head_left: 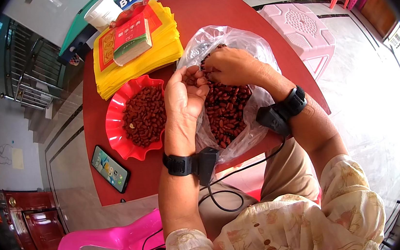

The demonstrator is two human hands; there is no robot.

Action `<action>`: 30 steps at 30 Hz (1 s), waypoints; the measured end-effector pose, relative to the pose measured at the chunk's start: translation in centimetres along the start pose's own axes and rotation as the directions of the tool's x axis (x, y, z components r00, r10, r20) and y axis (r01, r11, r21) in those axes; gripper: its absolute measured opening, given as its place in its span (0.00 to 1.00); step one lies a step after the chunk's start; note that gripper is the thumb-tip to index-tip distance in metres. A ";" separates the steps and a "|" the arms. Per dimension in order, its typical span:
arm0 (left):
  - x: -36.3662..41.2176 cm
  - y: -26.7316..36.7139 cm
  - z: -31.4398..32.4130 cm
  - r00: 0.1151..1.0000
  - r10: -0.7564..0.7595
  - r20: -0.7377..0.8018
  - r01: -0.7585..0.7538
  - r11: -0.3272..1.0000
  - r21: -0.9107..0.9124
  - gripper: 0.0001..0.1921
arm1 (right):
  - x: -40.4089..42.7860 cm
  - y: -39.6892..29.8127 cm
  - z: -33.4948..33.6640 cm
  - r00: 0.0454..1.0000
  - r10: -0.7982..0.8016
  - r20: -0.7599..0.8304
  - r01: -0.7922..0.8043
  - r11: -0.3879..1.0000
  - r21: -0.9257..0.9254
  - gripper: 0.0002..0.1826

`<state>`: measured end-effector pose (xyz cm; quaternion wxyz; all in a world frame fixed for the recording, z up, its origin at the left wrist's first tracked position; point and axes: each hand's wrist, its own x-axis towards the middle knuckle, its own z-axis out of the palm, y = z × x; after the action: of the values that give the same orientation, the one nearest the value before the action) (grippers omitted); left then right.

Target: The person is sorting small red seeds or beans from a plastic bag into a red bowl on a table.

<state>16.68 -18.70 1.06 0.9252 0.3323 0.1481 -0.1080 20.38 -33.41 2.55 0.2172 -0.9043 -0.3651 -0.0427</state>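
A clear plastic bag (255, 42) lies wide open on the table, with dark red kidney beans (228, 109) heaped inside. My left hand (185, 93) is cupped palm up over the bag's left side, fingers curled around a few beans. Bent downward at the far part of the heap is my right hand (234, 65); whether its fingertips pinch a bean is hidden. Left of the bag sits a red plastic bowl (117, 133) with a wavy rim. Reddish-brown kidney beans (144, 112) cover its bottom, with one pale bit among them.
On the red table (205, 5), a thick book (132, 40) rests on stacked yellow paper (157, 61) near a white tub (102, 12). A lit smartphone (110, 169) lies by the left edge. Cables (227, 208) hang from my wristbands. A pink stool (297, 23) stands right, a magenta chair (106, 241) left.
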 end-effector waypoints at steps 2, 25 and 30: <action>-0.2 -0.1 0.2 1.000 0.003 -0.010 -0.003 1.000 0.010 0.11 | -0.1 0.0 -0.1 0.998 -0.013 0.068 0.015 1.000 -0.019 0.10; -0.2 0.0 0.1 1.000 0.016 -0.001 -0.016 0.999 0.044 0.13 | -0.3 -1.0 -0.6 0.994 -0.020 0.110 0.024 0.999 -0.031 0.07; -0.3 -0.1 0.3 1.000 0.026 -0.002 -0.026 0.999 0.047 0.13 | -0.2 -0.9 -0.4 0.996 -0.008 0.086 0.012 0.999 -0.046 0.06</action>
<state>16.43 -18.90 1.31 0.9183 0.3559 0.1427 -0.0990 19.66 -33.17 3.16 0.1800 -0.9083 -0.3774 -0.0132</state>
